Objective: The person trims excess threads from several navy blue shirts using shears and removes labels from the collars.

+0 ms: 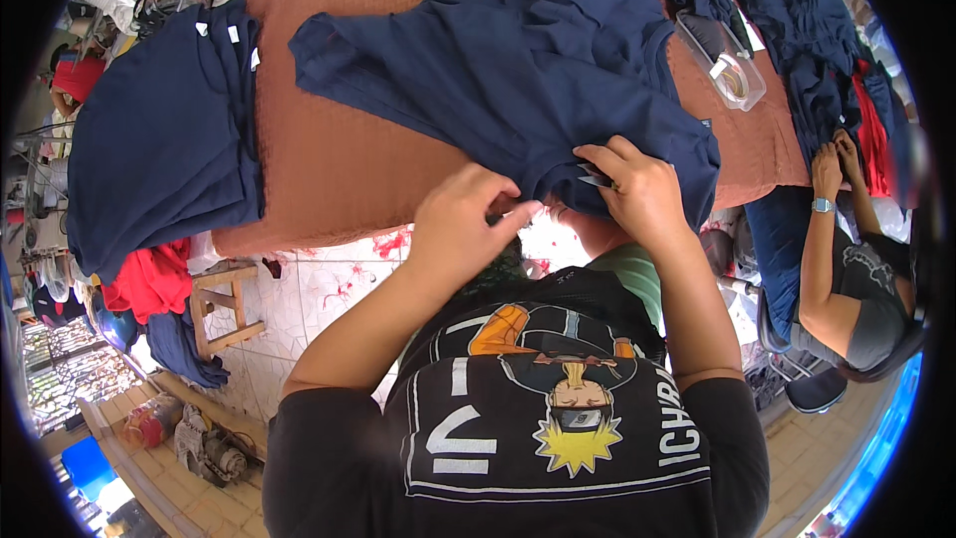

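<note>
A dark navy garment lies spread over the table in front of me, its near edge hanging at the table's front. My right hand rests at that near edge, fingers closed around small metal thread snips whose pointed blades show beside the cloth. My left hand is just left of the same edge, with thumb and forefinger brought together. Whatever may be between those fingertips is too small to make out.
The table has a brown cloth cover. Folded navy garments are stacked on the left; a clear plastic tray sits at the right. Beyond it, a co-worker handles more navy cloth. A wooden stool stands below left.
</note>
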Tool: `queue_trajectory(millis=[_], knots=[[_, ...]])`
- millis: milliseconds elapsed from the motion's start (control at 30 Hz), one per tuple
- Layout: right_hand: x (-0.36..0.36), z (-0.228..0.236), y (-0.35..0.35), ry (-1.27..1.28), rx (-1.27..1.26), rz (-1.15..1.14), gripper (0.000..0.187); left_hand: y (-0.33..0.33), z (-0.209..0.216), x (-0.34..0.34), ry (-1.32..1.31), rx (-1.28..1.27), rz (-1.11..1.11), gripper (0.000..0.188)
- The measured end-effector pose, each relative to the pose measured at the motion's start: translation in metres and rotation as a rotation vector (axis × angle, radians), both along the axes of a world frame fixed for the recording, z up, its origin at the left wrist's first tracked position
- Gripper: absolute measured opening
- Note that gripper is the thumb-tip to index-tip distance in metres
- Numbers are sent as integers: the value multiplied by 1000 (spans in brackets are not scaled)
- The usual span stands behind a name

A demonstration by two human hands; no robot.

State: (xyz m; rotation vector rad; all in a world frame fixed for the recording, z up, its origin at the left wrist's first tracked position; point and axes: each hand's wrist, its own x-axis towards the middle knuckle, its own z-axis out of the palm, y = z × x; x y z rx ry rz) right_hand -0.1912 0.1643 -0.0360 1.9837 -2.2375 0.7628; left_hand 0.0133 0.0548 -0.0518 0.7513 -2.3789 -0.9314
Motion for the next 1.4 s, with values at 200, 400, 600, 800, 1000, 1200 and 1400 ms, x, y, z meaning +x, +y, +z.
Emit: queue_trajectory(millis=[200, 400, 600, 800, 1000, 1200, 1400], knots=[[5, 14, -15, -270, -148, 36, 34, -51, 34, -24, 165, -73, 106, 31], [7, -25, -36, -305, -36, -79, 28, -44, -17, -40, -18, -201, 50, 31], [3, -34, -29, -384, -39, -91, 22, -63, 25, 16, -130, 313, -191, 16], [5, -33, -28, -348, -28, -94, 21, -59, 87, 63, -447, 165, -303, 26], [5, -28, -26, -418, -58, -73, 21, -59, 66, 20, -33, -47, -213, 33], [16, -20, -20, -461, -60, -38, 23, -54, 6, -13, -27, -149, -164, 24], [8, -33, -15, -510, -47, -38, 24, -45, 28, 23, -76, 79, -179, 9]])
